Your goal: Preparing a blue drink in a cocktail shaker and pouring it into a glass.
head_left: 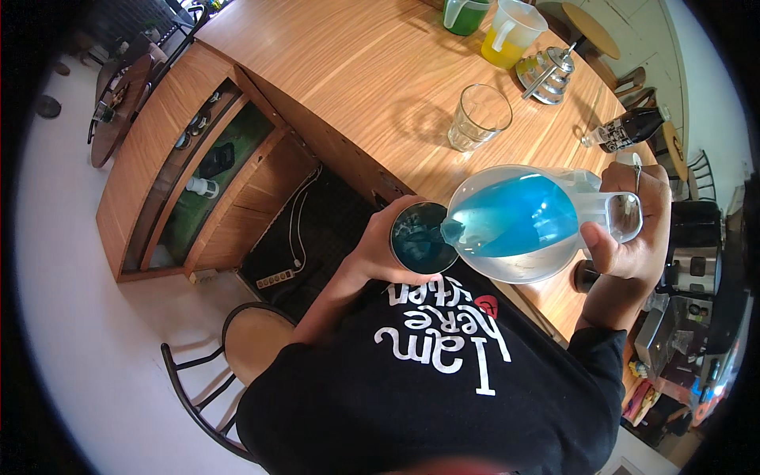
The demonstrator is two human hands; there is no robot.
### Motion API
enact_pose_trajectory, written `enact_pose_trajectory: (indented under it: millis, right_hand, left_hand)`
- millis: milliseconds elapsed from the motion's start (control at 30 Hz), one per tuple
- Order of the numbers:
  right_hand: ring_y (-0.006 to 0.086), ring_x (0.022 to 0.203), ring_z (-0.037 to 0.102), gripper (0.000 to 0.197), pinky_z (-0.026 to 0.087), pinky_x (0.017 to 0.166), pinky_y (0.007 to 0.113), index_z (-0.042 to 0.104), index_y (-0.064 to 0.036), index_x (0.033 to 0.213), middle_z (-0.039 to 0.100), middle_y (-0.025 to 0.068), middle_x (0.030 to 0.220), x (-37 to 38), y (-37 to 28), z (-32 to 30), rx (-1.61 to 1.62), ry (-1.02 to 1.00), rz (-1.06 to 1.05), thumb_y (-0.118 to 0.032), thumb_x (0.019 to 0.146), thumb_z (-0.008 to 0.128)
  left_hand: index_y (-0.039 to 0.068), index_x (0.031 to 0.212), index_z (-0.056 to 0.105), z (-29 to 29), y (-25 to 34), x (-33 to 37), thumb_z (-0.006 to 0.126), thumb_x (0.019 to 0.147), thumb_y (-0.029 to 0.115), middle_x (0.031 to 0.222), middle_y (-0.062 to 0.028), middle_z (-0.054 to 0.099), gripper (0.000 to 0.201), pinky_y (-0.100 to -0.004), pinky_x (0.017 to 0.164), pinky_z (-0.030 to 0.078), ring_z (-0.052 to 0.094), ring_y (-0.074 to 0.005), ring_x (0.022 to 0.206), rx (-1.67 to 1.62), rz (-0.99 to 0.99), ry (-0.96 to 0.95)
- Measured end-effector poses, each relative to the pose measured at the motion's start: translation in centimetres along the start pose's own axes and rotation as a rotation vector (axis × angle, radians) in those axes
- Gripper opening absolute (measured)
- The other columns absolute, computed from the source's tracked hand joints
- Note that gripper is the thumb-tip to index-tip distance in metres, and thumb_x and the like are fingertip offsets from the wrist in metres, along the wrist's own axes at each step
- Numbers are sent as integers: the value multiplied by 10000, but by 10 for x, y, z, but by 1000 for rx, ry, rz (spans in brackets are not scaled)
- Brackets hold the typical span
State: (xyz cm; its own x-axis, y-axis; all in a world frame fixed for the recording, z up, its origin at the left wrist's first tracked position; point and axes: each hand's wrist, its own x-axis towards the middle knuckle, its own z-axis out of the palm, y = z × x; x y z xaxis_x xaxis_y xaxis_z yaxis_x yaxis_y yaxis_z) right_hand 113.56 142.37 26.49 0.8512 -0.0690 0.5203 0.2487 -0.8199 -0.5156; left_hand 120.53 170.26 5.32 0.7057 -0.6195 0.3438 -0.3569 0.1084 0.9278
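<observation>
Our right hand [633,229] gripped the jug [518,222] by its handle, tilted over the glass [419,239] clasped in our left hand [384,253].

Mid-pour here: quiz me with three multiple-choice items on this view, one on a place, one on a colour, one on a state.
1. Where does the empty glass stand?
A. on the wooden counter
B. on the stool
C. on the floor

2. What colour is the liquid in the tilted pitcher?
A. red
B. blue
C. clear

3. How is the cup held?
A. standing free
B. upside down
C. gripped by the left hand

Answers: 1 A, it stands on the wood beyond the pitcher. 2 B, blue shows through its wall. 3 C, fingers wrap it while the right hand holds the pitcher handle.
</observation>
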Motion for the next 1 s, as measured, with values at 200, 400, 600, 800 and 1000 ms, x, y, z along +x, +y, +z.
enact_pose_trajectory:
  millis: [200, 400, 600, 800, 1000]
  right_hand:
    - [112, 617, 409, 588, 299, 549, 267, 556, -41, 690, 415, -12, 677, 2, -6, 0, 39, -1, 52, -525, 547, 857]
    - [110, 579, 379, 561, 283, 527, 267, 536, -47, 665, 416, -13, 649, 5, -2, -3, -26, 10, -40, -499, 558, 850]
    - [109, 589, 383, 578, 283, 525, 265, 516, -52, 672, 424, -10, 655, 6, -2, -9, -13, -110, 11, -499, 565, 866]
    - [119, 595, 391, 583, 289, 534, 276, 523, -49, 658, 427, -7, 662, 3, -1, -2, 72, 21, 15, -510, 565, 868]
    - [129, 625, 405, 531, 308, 557, 295, 563, -35, 704, 434, -1, 675, -2, 21, -9, -12, -50, -86, -468, 614, 857]
  left_hand:
    - [-6, 1309, 539, 2, -2, 0, 1003, 511, 309, 1189, -138, 660, 975, -363, 960, 513, 678, -241, 1060, -49, -13, 42]
    - [-19, 1346, 501, 1, 4, 4, 1001, 502, 227, 1232, -122, 636, 1012, -351, 998, 491, 634, -206, 1114, -17, 4, -15]
    - [-21, 1337, 512, 4, 2, 4, 1000, 495, 243, 1228, -125, 640, 1008, -357, 998, 490, 637, -214, 1115, -55, -24, -10]
    - [-21, 1338, 511, 5, 3, 0, 1000, 498, 249, 1225, -125, 641, 1008, -349, 1000, 489, 640, -212, 1109, 7, -23, 5]
    - [-17, 1348, 495, 6, 5, 0, 1002, 500, 236, 1260, -126, 613, 1020, -350, 999, 496, 629, -210, 1130, -35, -8, 19]
